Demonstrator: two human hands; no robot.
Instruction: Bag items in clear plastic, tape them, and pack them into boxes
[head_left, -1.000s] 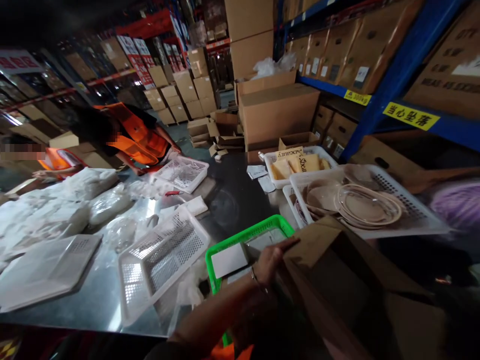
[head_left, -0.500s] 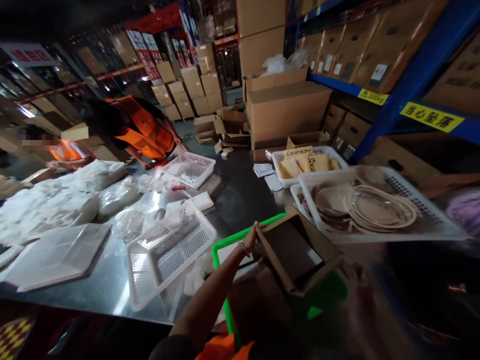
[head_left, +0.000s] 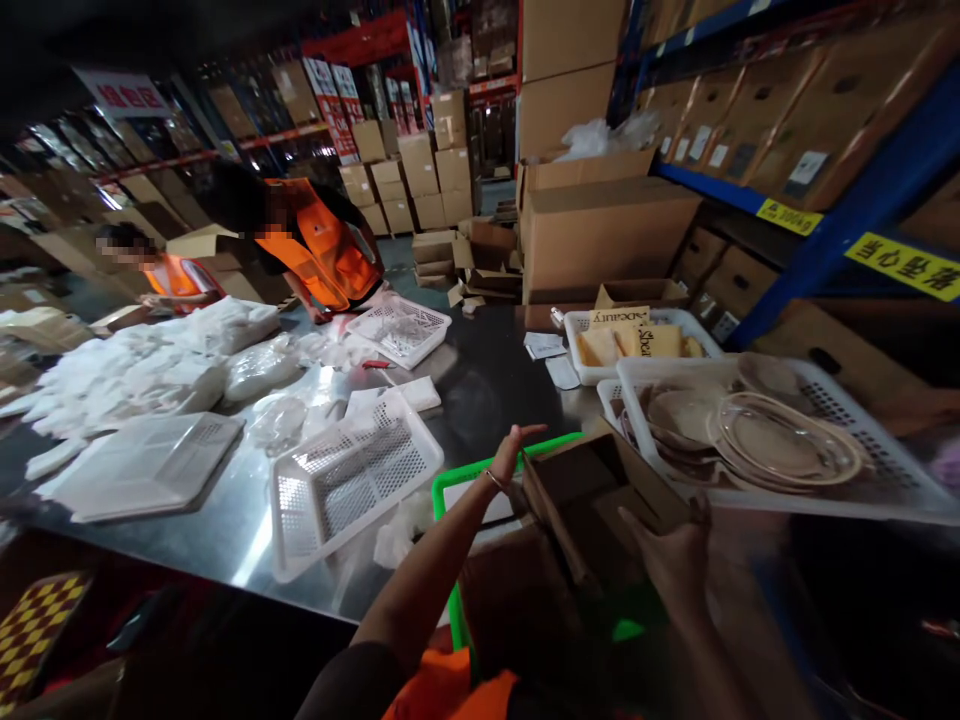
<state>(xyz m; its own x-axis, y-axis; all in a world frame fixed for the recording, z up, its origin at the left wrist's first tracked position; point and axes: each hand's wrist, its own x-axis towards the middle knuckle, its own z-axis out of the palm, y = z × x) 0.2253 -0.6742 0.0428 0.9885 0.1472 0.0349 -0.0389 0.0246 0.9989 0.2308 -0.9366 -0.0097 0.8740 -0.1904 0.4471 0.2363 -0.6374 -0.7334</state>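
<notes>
Fingers: left hand (head_left: 511, 452) spread loose, just touching the cardboard box's (head_left: 592, 500) left edge; right hand (head_left: 670, 556) gripping its near side
Box: open, tilted over the green basket (head_left: 450, 482)
Beside: white basket (head_left: 352, 478), tray of plates (head_left: 757, 430)

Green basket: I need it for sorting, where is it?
In the head view the green basket sits at the table's near edge, centre, between the white basket on its left and the cardboard box the hands hold over it.
</notes>
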